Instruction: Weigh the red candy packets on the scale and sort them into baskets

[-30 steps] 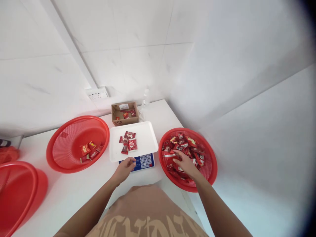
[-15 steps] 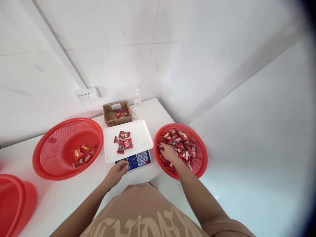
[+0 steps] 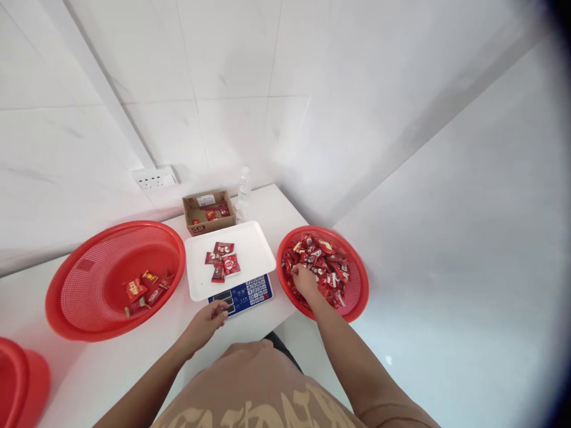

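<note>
My right hand (image 3: 305, 280) is over the red-wrapped packets (image 3: 328, 261) in the right red basket (image 3: 362, 291), its fingers curled together; what they hold, if anything, is too small to name. My left hand (image 3: 206, 324) hovers at the front edge of the blue scale (image 3: 244, 296), fingers loosely bent and apart, with nothing seen in them. On top of the scale rests a white tray (image 3: 259, 252) bearing several red packets (image 3: 231, 264). At the left, a larger red basket (image 3: 111, 261) contains a few red and yellow packets (image 3: 135, 289).
Behind the tray stand a cardboard box (image 3: 209, 226) with some packets and a clear bottle (image 3: 244, 185). A wall socket (image 3: 154, 178) is above the left basket. Another red container (image 3: 27, 380) sits at the lower left.
The view has shifted slightly. My right hand has drawn up a little from among the packets, its fingers now closer together. My left hand stays by the scale.
</note>
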`<state>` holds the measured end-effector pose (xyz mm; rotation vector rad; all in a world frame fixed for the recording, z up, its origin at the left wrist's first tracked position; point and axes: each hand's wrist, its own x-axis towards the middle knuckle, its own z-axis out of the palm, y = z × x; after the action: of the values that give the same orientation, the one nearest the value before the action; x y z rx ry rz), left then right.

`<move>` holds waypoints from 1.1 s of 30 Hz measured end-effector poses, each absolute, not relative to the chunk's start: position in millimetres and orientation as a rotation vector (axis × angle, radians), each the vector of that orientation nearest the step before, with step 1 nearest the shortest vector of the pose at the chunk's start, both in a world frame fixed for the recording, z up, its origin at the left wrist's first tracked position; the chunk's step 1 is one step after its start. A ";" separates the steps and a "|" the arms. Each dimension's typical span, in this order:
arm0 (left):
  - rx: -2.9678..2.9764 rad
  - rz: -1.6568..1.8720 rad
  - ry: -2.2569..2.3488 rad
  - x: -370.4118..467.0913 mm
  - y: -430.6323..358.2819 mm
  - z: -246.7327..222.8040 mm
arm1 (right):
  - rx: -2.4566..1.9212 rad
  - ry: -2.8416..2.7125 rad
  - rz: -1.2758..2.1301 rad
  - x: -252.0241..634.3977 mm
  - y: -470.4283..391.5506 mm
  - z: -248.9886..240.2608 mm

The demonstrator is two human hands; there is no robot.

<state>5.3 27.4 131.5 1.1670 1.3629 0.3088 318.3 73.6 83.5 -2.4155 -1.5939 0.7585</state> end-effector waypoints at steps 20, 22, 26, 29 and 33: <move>0.877 0.557 1.325 90.4 33.6 153.0 | -1.249 -1.332 1.967 259.2 45.5 137.1; 0.851 0.566 1.349 84.4 29.5 151.7 | -1.275 -1.314 2.000 253.9 44.7 131.7; 0.813 0.562 1.397 64.9 23.3 148.9 | -1.355 -1.284 1.985 241.4 53.2 114.8; 0.836 0.528 1.469 46.5 22.7 147.9 | -1.446 -1.166 1.839 230.6 71.4 104.8; 0.895 0.491 1.480 22.1 25.6 148.1 | -1.567 -0.945 1.646 220.3 97.7 101.8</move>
<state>22.1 25.6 148.1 0.8953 1.4803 0.4907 220.3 97.7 101.8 -1.5668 -0.9455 1.6459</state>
